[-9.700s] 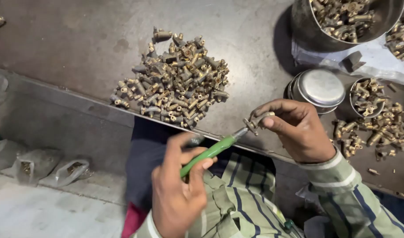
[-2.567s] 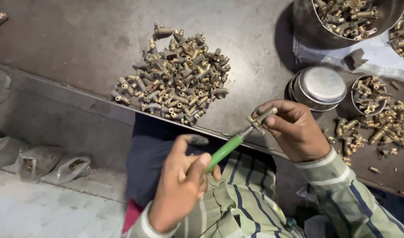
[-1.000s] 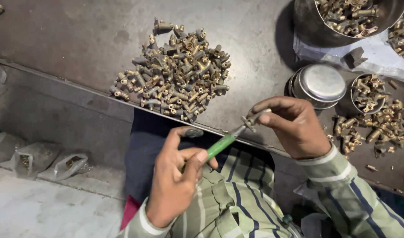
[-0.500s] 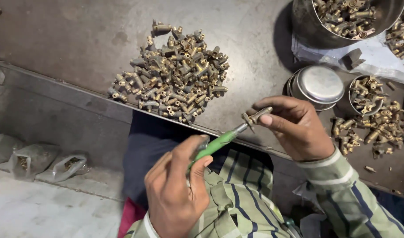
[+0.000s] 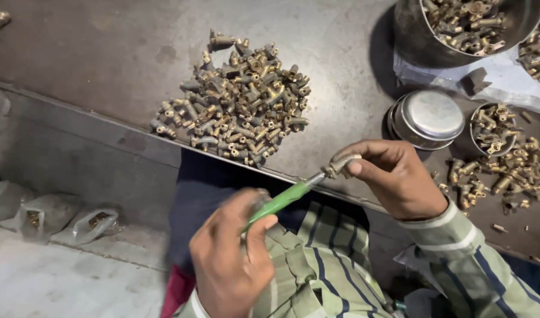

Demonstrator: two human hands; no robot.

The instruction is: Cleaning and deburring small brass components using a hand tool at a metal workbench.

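1. Screwdriver (image 5: 280,202), green-handled, runs up and right from the left hand (image 5: 232,259), fingers wrapped on its handle, nearest the body.
2. Its tip meets a small brass fitting (image 5: 339,165) pinched in the right hand (image 5: 393,179), just above the worktop (image 5: 105,53) edge.
3. Against half a second ago, the left hand's grip has turned; the fitting sits unmoved.
4. Farther off lies the brass pile (image 5: 237,106).

Both hands bare, no gloves: left hand (image 5: 229,265) lower centre, right hand (image 5: 393,179) right of centre. Striped shirt (image 5: 335,259), pale green with dark blue and white stripes, long sleeve with buttoned-looking cuff (image 5: 441,227) lower right.
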